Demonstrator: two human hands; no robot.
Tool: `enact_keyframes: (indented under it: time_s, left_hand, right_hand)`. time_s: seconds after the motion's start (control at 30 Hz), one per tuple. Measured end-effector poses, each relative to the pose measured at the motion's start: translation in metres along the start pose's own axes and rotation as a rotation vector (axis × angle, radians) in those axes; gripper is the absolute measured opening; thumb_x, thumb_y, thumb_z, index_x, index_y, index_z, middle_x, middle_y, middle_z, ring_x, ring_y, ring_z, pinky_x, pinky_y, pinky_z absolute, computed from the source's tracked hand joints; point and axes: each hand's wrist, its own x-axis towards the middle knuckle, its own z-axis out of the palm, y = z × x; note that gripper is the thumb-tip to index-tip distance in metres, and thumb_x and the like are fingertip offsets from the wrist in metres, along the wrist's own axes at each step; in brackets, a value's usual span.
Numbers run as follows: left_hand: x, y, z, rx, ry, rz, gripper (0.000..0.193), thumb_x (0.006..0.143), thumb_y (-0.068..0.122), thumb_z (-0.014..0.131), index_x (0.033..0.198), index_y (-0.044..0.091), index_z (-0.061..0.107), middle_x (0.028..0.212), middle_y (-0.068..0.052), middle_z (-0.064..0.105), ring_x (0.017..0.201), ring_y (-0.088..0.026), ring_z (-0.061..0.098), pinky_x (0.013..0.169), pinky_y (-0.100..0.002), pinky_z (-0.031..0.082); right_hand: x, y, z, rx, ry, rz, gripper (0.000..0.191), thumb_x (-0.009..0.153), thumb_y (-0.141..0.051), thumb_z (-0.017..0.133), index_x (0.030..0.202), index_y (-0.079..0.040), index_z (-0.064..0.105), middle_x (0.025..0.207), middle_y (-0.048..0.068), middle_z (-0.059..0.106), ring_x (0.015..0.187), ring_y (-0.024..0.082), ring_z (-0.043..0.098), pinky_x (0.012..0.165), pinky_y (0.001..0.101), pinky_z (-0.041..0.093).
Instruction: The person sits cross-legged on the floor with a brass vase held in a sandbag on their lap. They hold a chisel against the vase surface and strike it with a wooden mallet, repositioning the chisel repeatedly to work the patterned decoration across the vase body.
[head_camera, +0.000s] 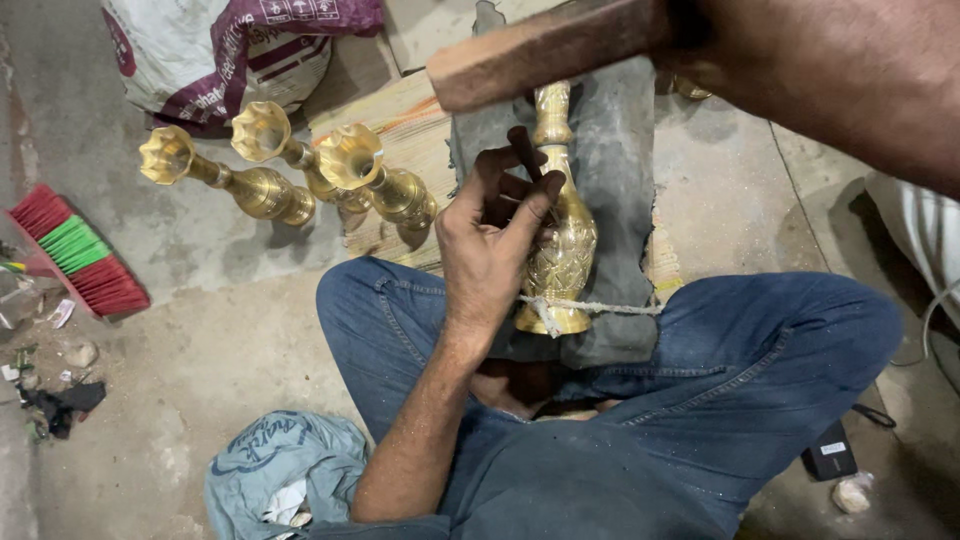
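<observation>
The wooden mallet (545, 48) is gripped in the right hand (700, 30), raised far above. The brass vase (560, 235) is tied down centrally. A dark punch (524, 150) is pinched by the closed left hand (490, 250); it should be kept steady and square.

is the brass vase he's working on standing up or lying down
Lying down: the brass vase rests lengthwise on the grey pad, tied by a cord.

Soft, even indoor light from above leaves the concrete floor (200, 330) dull grey, with faint shadows beside the three brass vases (290, 175). Small glints shine on the brass vase (565, 240) at centre. The raised right forearm (840, 70) and wooden mallet (545, 50), close to the camera, look blurred and dark.
</observation>
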Motion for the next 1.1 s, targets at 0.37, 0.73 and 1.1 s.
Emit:
enact_keyframes:
  time_s: [0.37, 0.73, 1.1]
  left_hand:
    - [-0.006, -0.010, 0.001, 0.019, 0.053, 0.058, 0.023, 0.095, 0.003, 0.076, 0.116, -0.002, 0.068, 0.088, -0.007, 0.076, 0.081, -0.011, 0.072, 0.074, -0.028, 0.061]
    - [0.003, 0.001, 0.002, 0.040, 0.024, -0.044, 0.023, 0.097, 0.015, 0.079, 0.115, 0.002, 0.070, 0.077, -0.002, 0.071, 0.070, -0.004, 0.064, 0.061, -0.022, 0.051]
    - [0.009, 0.008, 0.000, 0.076, -0.031, -0.028, 0.027, 0.095, 0.017, 0.080, 0.115, 0.003, 0.069, 0.074, 0.001, 0.069, 0.067, -0.003, 0.063, 0.060, -0.021, 0.051]
  right_hand:
    - [0.009, -0.011, -0.017, -0.065, 0.058, -0.151, 0.019, 0.095, -0.017, 0.075, 0.108, -0.003, 0.075, 0.072, 0.011, 0.069, 0.056, 0.020, 0.066, 0.052, 0.0332, 0.056]
    - [0.015, 0.013, 0.015, -0.158, -0.126, -0.046, 0.023, 0.096, -0.024, 0.076, 0.110, -0.006, 0.077, 0.077, 0.011, 0.074, 0.060, 0.022, 0.070, 0.059, 0.0357, 0.058]
    - [0.001, 0.023, 0.027, 0.117, 0.050, -0.118, 0.024, 0.096, -0.014, 0.074, 0.118, -0.004, 0.075, 0.089, 0.011, 0.076, 0.065, 0.020, 0.071, 0.060, 0.0346, 0.059]
